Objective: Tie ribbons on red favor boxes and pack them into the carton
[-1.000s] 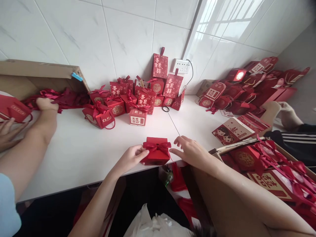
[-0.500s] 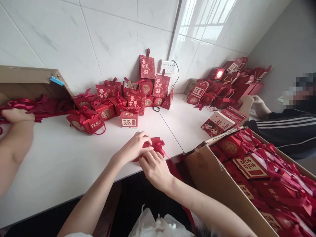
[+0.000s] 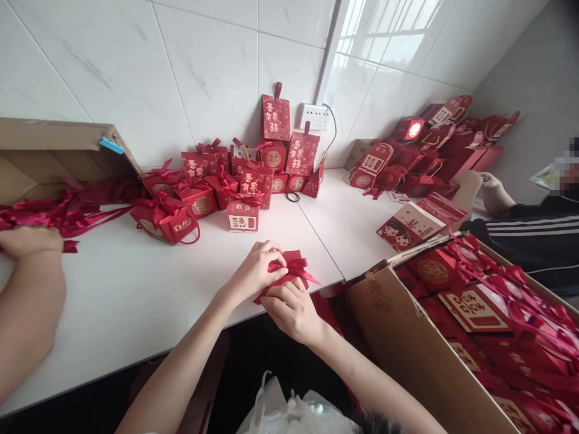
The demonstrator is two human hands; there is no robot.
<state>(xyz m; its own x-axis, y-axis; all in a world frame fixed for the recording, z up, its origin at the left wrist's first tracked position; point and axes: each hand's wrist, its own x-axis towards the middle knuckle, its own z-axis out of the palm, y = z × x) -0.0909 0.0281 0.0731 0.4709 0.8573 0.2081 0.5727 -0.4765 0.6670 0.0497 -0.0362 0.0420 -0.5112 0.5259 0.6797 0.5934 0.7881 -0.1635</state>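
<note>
At the table's front edge lies a small red gift box with a dark red ribbon bow on top. My left hand comes in from the left, its thumb and fingers closed on the left loop of the bow. My right hand is curled against the near side of the box, fingers bent over it just below the bow. Both hands cover much of the box's left and front sides. One ribbon tail sticks out to the right.
Several finished red boxes and upright cards stand along the wall. A cardboard carton full of ribboned boxes is at right. Another person's arm reaches into ribbons at left; a co-worker's sleeve shows at right.
My right hand has drawn slightly down from the bow, so more of the bow shows. The other person's hand at left has pulled ribbons toward the table. The view has shifted slightly.
</note>
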